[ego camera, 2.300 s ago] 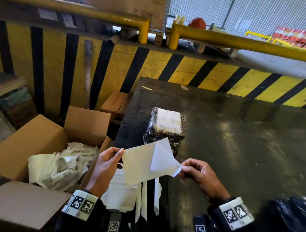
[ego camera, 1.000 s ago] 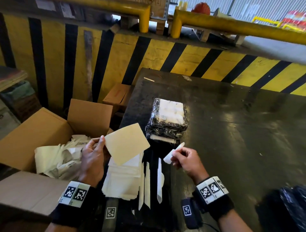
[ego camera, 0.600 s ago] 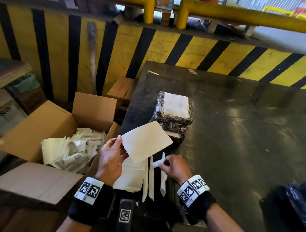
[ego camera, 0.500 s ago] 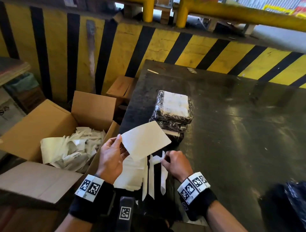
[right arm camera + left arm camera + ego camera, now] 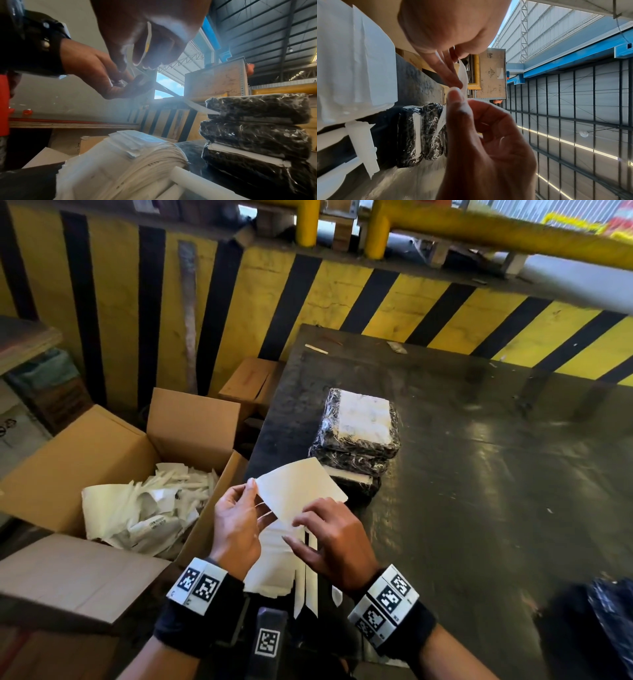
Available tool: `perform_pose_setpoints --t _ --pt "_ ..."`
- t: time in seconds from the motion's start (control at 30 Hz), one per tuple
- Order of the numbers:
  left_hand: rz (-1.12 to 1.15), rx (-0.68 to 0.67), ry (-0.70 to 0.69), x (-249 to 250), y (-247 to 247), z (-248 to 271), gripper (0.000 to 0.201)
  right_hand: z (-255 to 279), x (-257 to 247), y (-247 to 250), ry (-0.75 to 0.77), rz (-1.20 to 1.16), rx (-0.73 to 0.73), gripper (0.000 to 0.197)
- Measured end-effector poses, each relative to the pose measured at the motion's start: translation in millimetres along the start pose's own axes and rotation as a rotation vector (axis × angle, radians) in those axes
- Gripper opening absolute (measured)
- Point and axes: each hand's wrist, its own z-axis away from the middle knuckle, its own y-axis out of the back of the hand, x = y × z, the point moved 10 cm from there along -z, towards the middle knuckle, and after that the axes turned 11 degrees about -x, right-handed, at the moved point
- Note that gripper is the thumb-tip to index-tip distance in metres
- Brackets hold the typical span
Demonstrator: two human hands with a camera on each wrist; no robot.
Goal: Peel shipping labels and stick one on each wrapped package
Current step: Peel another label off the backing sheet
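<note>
Hands: left hand [image 5: 236, 529] pinches label sheet [image 5: 301, 491] at its left corner; right hand [image 5: 337, 537] pinches its near edge | sheet: held above stack of label sheets [image 5: 270, 570] | packages [image 5: 359, 440]: stacked on dark table [image 5: 479, 474], top one labelled | cardboard box [image 5: 102, 446]: holds peeled backings

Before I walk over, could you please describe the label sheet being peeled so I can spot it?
Find the dark table with the stack of wrapped packages. In front of it, both hands hold one label sheet in the air, unlike the pile of sheets lying flat below.
</note>
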Motion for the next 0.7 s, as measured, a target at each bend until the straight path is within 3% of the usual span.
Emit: perform_pose_setpoints --t 0.17,0.33,0.47,0.57,0.7 --pt "-0.019 0.023 0.016 -1 4 -4 0.019 -5 -5 5 0.033 0.024 0.03 0.011" --pt "-0.061 0.039 0.039 -1 8 -8 0.016 -5 2 -3 -0.014 -0.052 -0.037 0.012" --pt "-0.047 0.049 0.065 -3 13 -14 0.018 -2 25 -9 -0.195 -0.375 -0.067 0.014" --pt "0.022 0.027 0.101 -4 13 -20 0.023 6 49 -11 -0.396 -0.699 0.008 0.011" --pt "0.165 -0.022 0.155 -8 3 -21 0.013 12 63 -22 -0.544 -0.942 0.014 0.015"
